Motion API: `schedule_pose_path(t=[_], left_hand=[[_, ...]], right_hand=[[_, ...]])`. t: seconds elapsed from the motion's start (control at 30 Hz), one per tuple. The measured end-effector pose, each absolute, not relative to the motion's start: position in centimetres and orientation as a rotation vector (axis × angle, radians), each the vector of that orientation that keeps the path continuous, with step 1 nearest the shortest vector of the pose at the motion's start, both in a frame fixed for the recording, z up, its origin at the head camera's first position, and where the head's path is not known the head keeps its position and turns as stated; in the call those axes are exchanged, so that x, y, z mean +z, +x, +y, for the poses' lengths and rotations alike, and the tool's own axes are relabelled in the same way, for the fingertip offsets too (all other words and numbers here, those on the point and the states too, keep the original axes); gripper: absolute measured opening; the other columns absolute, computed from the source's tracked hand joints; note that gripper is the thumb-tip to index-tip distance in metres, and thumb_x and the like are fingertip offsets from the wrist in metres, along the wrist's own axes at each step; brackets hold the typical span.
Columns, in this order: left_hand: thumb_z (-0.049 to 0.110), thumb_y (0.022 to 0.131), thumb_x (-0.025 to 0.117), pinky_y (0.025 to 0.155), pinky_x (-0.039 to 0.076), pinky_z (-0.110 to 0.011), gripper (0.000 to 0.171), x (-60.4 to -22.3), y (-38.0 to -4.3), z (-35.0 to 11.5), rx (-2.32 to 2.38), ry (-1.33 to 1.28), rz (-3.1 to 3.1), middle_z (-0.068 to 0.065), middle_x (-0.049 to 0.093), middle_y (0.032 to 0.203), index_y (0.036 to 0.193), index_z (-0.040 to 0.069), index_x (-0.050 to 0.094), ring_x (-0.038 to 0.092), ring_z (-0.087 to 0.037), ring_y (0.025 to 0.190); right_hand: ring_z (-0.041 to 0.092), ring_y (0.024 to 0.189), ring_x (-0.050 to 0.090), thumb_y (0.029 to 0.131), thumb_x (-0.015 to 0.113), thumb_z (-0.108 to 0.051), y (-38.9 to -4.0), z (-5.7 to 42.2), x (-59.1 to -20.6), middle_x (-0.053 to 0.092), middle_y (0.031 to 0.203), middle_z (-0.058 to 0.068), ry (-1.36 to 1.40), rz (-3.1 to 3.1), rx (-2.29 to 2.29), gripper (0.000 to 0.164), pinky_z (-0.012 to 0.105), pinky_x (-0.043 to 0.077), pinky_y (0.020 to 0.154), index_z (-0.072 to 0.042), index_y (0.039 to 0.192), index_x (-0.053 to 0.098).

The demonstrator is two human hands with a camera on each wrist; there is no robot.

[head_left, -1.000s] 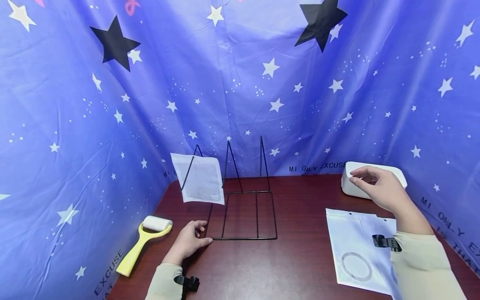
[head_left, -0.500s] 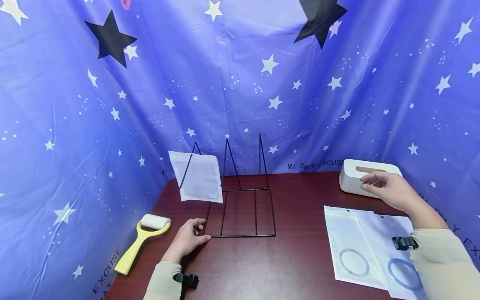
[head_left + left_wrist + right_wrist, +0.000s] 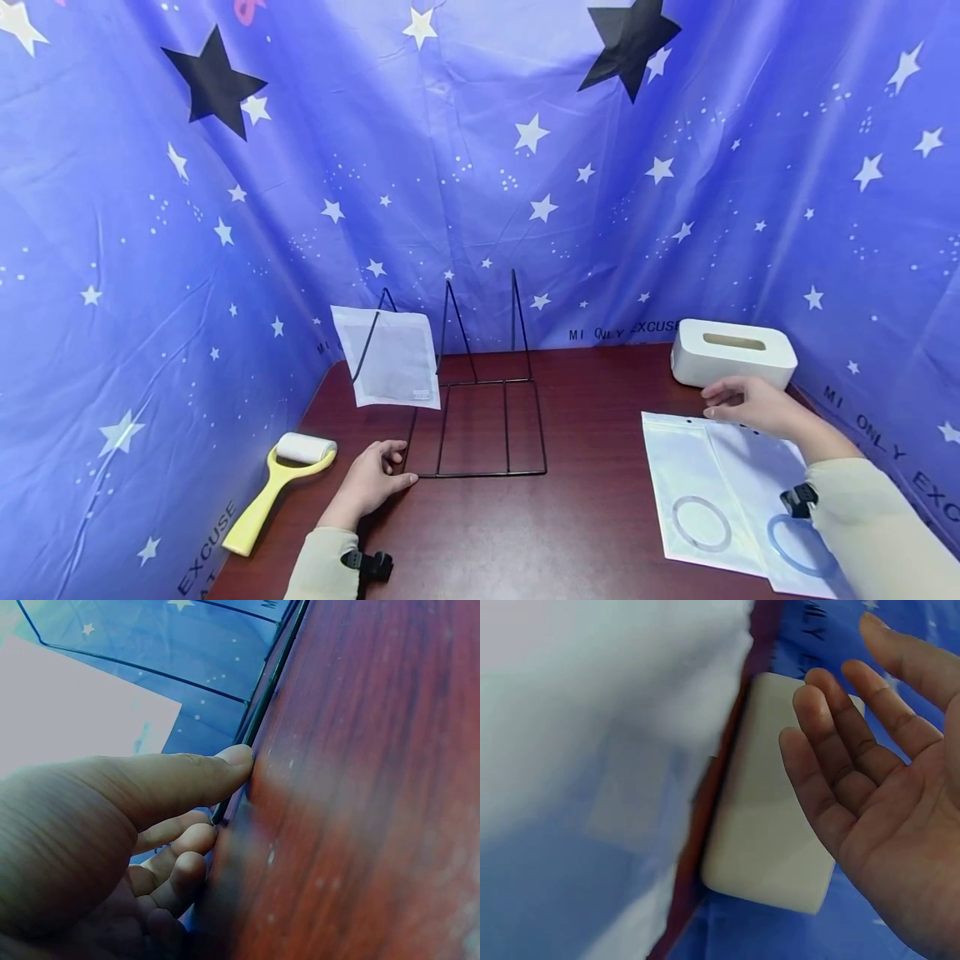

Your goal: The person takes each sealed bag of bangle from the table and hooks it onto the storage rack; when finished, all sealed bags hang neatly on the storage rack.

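My left hand [image 3: 367, 483] holds the front left corner of a black wire rack [image 3: 480, 476]. Its thumb [image 3: 202, 780] presses the rack's wire in the left wrist view, with the other fingers curled on the far side. A white flat packet [image 3: 393, 358] leans in the rack's leftmost upright. On the right, my right hand [image 3: 757, 408] hangs over the top edge of two overlapping white zip bags, its fingers loosely bent and holding nothing. The left bag [image 3: 678, 467] bears a grey ring and the right bag [image 3: 765, 475] a blue ring, partly hidden by my sleeve.
A white tissue box [image 3: 697, 367] with a slot on top stands at the back right, just behind my right hand. At the left lies a yellow-handled lint roller [image 3: 258, 508]. A blue star-patterned curtain [image 3: 487, 167] encloses the dark red table [image 3: 480, 542].
My right hand has come down and toward me from in front of the tissue box to the bags' top edge, uncovering the box's slot. The left hand keeps its place on the rack.
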State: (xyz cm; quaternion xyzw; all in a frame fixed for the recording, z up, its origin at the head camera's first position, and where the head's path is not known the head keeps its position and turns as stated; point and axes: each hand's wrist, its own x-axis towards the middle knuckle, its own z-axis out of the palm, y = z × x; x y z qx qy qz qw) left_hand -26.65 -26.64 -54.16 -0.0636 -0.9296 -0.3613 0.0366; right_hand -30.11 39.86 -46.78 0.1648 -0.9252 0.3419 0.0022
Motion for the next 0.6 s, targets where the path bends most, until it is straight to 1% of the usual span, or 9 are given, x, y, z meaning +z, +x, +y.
schedule_pose_path(t=[0.13,0.3,0.43,0.6], left_hand=[[0.018,0.078,0.094,0.075,0.046,-0.033,0.056,-54.1,-26.6,-26.7,-1.11,-0.195,-2.851,0.004,0.06,0.094,0.127,0.006,0.071,0.053,-0.014,0.08],[0.018,0.078,0.094,0.075,0.046,-0.033,0.056,-54.1,-26.7,-26.8,-1.108,-0.197,-2.851,0.004,0.059,0.094,0.128,0.006,0.071,0.053,-0.014,0.08],[0.017,0.079,0.094,0.075,0.046,-0.033,0.056,-54.1,-26.6,-26.8,-1.108,-0.202,-2.851,0.004,0.06,0.095,0.128,0.005,0.07,0.053,-0.014,0.08],[0.018,0.078,0.094,0.075,0.046,-0.033,0.057,-54.2,-26.5,-26.7,-1.096,-0.208,-2.854,0.004,0.06,0.095,0.129,0.005,0.07,0.053,-0.014,0.08]], right_hand=[[0.011,0.088,0.067,0.088,0.084,-0.011,-31.3,40.0,-48.1,0.074,0.105,0.019,0.543,-2.912,1.086,0.038,0.024,0.054,0.075,0.012,0.116,0.07],[0.023,0.091,0.07,0.085,0.088,-0.012,-32.1,39.8,-48.9,0.074,0.105,0.019,0.528,-2.956,1.084,0.044,0.026,0.055,0.075,0.013,0.115,0.069],[0.027,0.092,0.068,0.081,0.091,-0.013,-32.4,39.3,-49.2,0.073,0.101,0.015,0.525,-2.997,1.076,0.046,0.026,0.055,0.075,0.012,0.113,0.069],[0.023,0.091,0.062,0.075,0.094,-0.012,-32.5,38.9,-49.6,0.069,0.097,0.008,0.458,-3.044,1.045,0.049,0.025,0.051,0.073,0.009,0.112,0.07]])
